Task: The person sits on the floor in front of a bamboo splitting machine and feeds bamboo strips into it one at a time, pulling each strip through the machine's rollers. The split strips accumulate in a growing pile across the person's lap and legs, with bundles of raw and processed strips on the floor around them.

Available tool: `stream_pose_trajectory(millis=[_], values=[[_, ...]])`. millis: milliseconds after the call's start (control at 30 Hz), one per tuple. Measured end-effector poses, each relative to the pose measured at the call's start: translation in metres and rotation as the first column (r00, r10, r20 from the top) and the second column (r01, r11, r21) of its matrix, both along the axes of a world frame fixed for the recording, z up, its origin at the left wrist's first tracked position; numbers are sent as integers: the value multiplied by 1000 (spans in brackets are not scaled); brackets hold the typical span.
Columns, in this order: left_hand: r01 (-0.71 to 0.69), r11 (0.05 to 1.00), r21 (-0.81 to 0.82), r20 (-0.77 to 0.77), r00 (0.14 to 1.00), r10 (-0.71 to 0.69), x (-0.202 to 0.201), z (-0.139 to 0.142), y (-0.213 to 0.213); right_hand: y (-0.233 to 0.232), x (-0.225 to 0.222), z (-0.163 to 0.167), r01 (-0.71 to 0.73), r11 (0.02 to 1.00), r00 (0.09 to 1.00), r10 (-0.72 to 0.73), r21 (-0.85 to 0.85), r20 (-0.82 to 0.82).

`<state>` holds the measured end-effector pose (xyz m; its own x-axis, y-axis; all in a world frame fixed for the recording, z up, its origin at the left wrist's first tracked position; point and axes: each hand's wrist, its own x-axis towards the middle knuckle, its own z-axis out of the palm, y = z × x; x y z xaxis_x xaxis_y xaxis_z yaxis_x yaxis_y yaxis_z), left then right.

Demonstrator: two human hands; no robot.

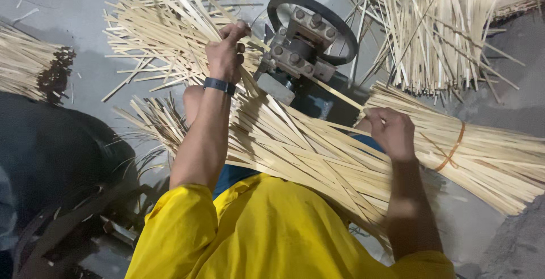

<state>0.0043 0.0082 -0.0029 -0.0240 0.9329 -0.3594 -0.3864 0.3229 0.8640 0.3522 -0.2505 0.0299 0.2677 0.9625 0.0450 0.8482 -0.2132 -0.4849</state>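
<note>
Bamboo strips were clamped by left hand and pinched by right hand beside the splitting machine; loose strips were likely to slip or splinter.

a grey concrete floor carries everything. loose pale bamboo strips lie fanned across it at upper left, a second heap of strips at upper right, and a darker-tipped pile at the left edge. a bundle tied with an orange band rests at right. a small metal machine with a black ring stands between the heaps.
</note>
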Motion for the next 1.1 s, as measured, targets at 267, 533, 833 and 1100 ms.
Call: stream_pose_trajectory(millis=[267, 533, 833, 1100], values=[[-151, 971, 186, -104, 980, 172, -25, -10, 38, -7, -12, -38, -266, 953, 964, 267, -145, -16], [-96, 798, 595, -88, 979, 183, -73, 95, 57, 7, -43, 44, -103, 970, 989, 124, 219, -84], [832, 185, 522, -745, 551, -377, 59, 140, -88, 61, -67, 118, -577, 700, 745, 240, 421, 622], [659, 596, 458, -643, 709, -290, -23, 158, -30, -12, 32, 79, -507, 793, 816, 315, 338, 485]])
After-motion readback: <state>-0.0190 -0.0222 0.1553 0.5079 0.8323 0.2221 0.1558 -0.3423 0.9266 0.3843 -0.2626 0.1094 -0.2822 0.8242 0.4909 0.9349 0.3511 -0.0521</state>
